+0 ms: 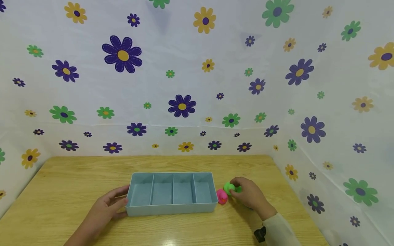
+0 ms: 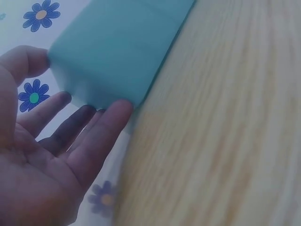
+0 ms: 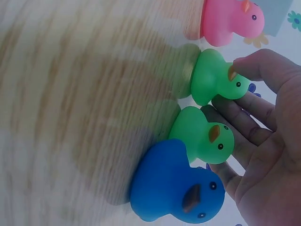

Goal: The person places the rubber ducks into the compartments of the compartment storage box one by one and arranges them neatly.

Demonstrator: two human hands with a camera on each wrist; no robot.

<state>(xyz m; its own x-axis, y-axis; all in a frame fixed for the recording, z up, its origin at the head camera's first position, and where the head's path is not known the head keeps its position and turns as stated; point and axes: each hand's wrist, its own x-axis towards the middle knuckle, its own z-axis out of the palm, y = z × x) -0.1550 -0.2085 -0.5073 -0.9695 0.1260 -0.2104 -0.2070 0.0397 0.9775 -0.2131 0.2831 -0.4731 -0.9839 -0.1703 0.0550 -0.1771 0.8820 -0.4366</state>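
The fingers of the right hand point(image 1: 250, 194) pinch the nearer-to-thumb green duck point(image 3: 210, 79), thumb at its bill. Beyond the thumb stands the pink duck point(image 3: 228, 21); near the little finger are the second green duck point(image 3: 194, 134) and the blue duck point(image 3: 169, 181). The left hand point(image 1: 104, 210) has its fingers spread, tips touching the end of the tray point(image 1: 170, 209). Because the ducks stand so close, these fingers could knock a neighbour over; the smooth head might also slip from the thumb.
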